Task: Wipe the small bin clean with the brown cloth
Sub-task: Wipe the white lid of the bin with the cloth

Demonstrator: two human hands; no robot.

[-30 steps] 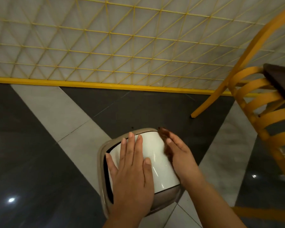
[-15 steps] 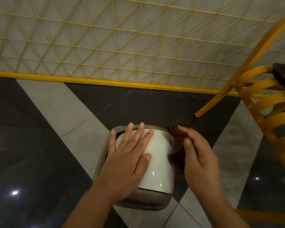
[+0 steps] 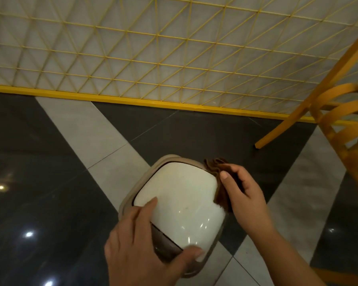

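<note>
The small bin (image 3: 184,203) stands on the floor below me, with a glossy white swing lid inside a beige rim. My left hand (image 3: 139,250) grips its near-left corner, thumb along the front edge and fingers on the left side of the lid. My right hand (image 3: 244,195) holds the folded brown cloth (image 3: 219,182) against the bin's right rim, thumb pressing the cloth down. Part of the cloth is hidden under my fingers.
A yellow wooden chair (image 3: 339,120) stands at the right, one leg about a hand's width beyond the bin. A yellow-framed lattice panel (image 3: 174,58) runs across the back. The floor (image 3: 50,182) is glossy dark and grey tile.
My left hand slid from flat on top of the lid down to the bin's near-left corner. My right hand with the cloth stayed at the right rim. The bin looks slightly turned.
</note>
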